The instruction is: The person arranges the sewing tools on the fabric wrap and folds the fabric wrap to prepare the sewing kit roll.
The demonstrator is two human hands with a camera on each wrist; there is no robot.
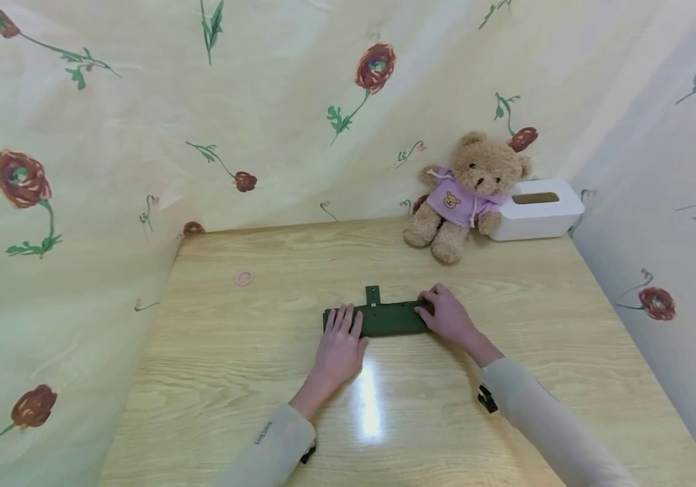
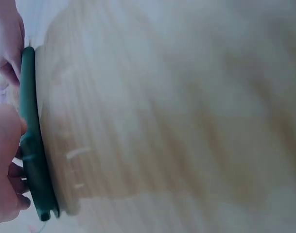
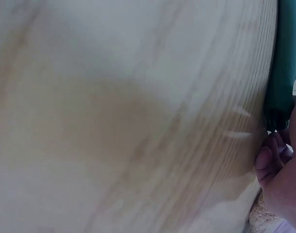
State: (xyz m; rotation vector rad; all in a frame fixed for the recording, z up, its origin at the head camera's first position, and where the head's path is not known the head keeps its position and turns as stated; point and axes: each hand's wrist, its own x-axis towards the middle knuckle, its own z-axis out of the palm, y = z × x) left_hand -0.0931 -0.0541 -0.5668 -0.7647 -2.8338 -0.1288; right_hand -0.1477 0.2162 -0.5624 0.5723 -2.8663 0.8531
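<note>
A long, dark green folded case (image 1: 391, 320) lies flat on the wooden table, a short strap with a snap (image 1: 373, 295) sticking out from its far edge. Over the left part of the case, my left hand (image 1: 340, 345) rests with its fingers stretched across the top. My right hand (image 1: 448, 316) pinches the right end between thumb and bent fingers. In the left wrist view the case (image 2: 33, 145) shows edge-on, thick and rounded, with layers at its end. The right wrist view has curled fingertips (image 3: 267, 158) at the case's end; what lies under them is hidden.
A teddy bear (image 1: 463, 193) in a purple hoodie sits at the back right, leaning by a white tissue box (image 1: 545, 220). To the left lies a small pink ring (image 1: 244, 278). Flower-patterned cloth (image 1: 299, 101) borders the table (image 1: 232, 379) behind and at both sides.
</note>
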